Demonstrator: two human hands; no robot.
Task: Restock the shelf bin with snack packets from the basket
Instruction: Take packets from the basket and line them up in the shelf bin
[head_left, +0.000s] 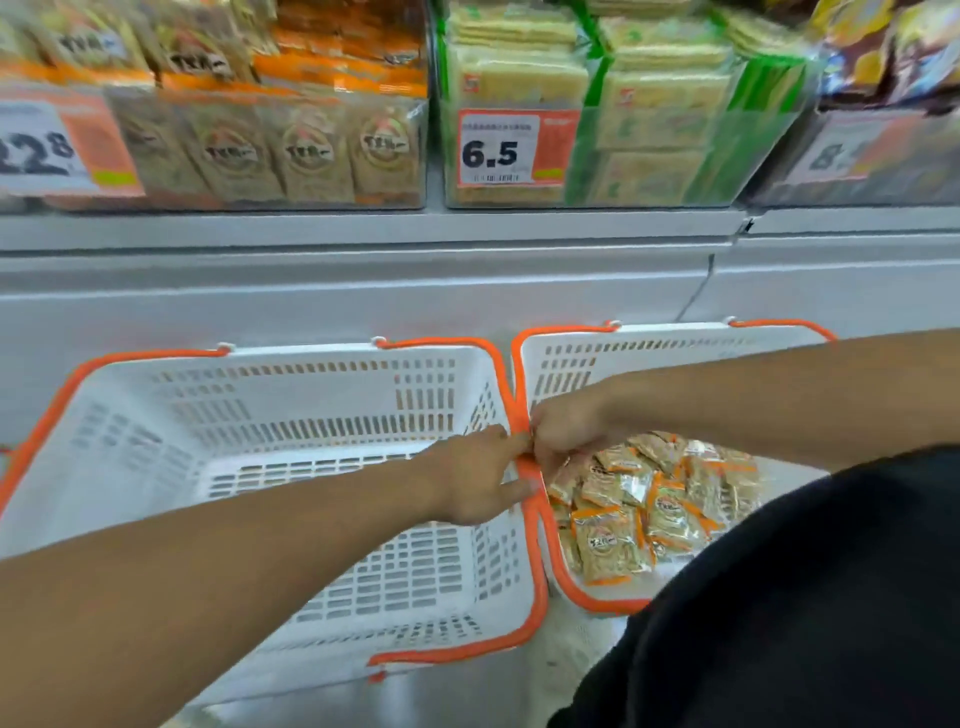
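Hands: left hand (480, 475) and right hand (563, 431) both gripping orange basket rims
Packets (644, 504): just below right hand, nearer it

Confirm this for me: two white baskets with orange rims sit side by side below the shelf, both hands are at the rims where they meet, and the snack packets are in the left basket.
One thing is wrong. The head view shows the snack packets in the right basket; the left basket holds none. The rest stands: both are white with orange rims, side by side below the shelf, and the left hand and right hand are at the meeting rims.
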